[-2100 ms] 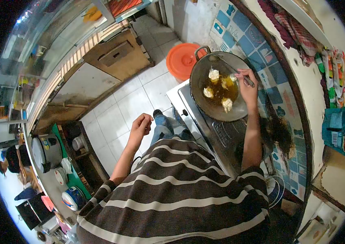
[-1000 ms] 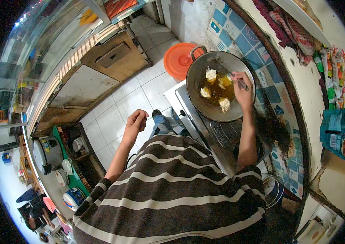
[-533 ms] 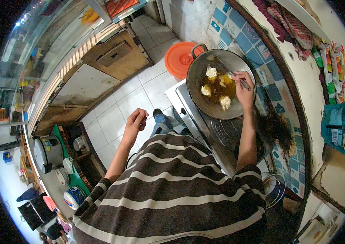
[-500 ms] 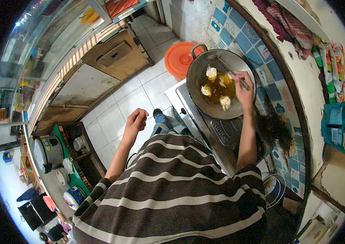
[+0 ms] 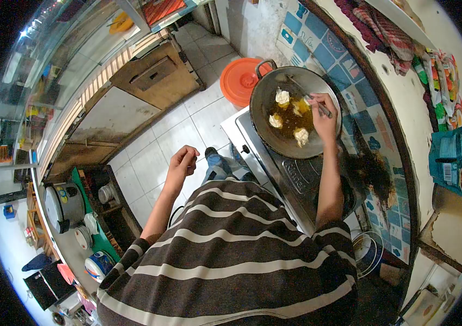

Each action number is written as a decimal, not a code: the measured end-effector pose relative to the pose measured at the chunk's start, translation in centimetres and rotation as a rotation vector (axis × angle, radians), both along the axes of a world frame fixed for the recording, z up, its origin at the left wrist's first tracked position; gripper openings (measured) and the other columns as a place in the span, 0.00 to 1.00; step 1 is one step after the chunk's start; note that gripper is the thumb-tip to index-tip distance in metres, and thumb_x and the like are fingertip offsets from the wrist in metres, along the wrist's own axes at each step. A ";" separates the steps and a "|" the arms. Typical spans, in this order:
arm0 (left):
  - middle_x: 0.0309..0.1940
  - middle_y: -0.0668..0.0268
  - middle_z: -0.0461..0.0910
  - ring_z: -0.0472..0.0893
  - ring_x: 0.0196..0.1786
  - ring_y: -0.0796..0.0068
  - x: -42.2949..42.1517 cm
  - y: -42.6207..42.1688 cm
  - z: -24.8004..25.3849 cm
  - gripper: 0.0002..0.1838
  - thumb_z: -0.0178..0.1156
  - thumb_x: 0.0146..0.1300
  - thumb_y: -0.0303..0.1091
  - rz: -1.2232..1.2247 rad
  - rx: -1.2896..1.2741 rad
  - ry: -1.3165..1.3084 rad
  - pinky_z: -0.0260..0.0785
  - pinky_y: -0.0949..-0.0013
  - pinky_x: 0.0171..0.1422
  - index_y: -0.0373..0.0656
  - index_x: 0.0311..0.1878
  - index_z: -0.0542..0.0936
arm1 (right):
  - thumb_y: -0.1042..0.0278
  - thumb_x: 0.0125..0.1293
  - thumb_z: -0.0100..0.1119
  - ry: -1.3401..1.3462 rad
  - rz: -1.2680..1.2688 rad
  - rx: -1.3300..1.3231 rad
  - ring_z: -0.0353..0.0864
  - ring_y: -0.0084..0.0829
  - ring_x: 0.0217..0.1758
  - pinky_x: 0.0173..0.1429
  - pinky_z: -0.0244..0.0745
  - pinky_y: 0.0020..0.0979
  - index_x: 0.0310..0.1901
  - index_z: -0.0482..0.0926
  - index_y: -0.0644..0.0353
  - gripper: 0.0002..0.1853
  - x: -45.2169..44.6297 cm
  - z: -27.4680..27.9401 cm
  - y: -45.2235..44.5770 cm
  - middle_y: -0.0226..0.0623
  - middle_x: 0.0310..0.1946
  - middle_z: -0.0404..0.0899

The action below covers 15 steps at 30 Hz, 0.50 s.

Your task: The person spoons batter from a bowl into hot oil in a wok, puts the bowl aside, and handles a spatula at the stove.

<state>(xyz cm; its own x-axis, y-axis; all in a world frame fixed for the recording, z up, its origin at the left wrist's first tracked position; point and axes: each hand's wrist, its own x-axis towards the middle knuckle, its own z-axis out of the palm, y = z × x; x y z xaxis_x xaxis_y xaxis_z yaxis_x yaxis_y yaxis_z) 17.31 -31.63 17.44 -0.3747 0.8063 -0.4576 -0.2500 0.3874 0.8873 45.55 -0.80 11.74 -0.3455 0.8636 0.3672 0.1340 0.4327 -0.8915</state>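
Note:
My right hand is closed around a slim metal utensil over the wok. The utensil's kind is hard to make out, as my fingers cover part of it. Bubbling yellow-brown oil lies in the middle of the wok. Several pale lumps that look like batter sit in it, such as a left-hand lump and a lower lump. Another whitish bit shows beside my fingertips. My left hand hangs above the floor, left of the stove, fingers curled in and nothing visible in them.
The wok stands on the far burner of a gas stove. Beyond it is an orange lidded bucket. Blue and white tiles line the wall on the right. A rice cooker and a low wooden cabinet stand at left.
My right hand and the utensil have shifted very slightly in the wok. The lumps and my left hand look much the same.

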 end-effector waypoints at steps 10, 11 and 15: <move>0.20 0.79 0.60 0.57 0.21 0.89 -0.1 -1.3 -0.4 0.13 0.49 0.71 0.43 0.029 -0.004 0.010 0.46 0.81 0.23 0.44 0.36 0.73 | 0.80 0.61 0.54 -0.048 0.033 0.052 0.80 0.29 0.43 0.44 0.75 0.29 0.35 0.71 0.65 0.02 -0.4 -0.5 0.0 0.40 0.36 0.78; 0.20 0.79 0.60 0.57 0.21 0.89 0.0 -1.3 -0.4 0.13 0.49 0.71 0.43 0.029 -0.005 0.009 0.46 0.81 0.23 0.44 0.36 0.73 | 0.80 0.61 0.54 -0.053 0.032 0.067 0.80 0.29 0.43 0.43 0.75 0.29 0.35 0.72 0.65 0.02 -0.4 -0.8 0.2 0.40 0.36 0.78; 0.20 0.79 0.61 0.57 0.21 0.89 0.0 -1.3 -0.4 0.13 0.49 0.71 0.43 0.022 0.010 0.008 0.46 0.81 0.23 0.43 0.36 0.73 | 0.81 0.61 0.54 0.018 0.080 -0.017 0.80 0.29 0.44 0.44 0.75 0.28 0.34 0.71 0.66 0.03 -0.2 -0.7 0.3 0.40 0.37 0.78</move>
<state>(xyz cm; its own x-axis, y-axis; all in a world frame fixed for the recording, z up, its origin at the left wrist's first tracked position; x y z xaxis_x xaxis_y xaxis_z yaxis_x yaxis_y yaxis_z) 17.34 -32.93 17.07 -0.3963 0.8023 -0.4464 -0.2516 0.3728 0.8932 45.38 -0.55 11.04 -0.4068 0.8397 0.3597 0.0836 0.4264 -0.9007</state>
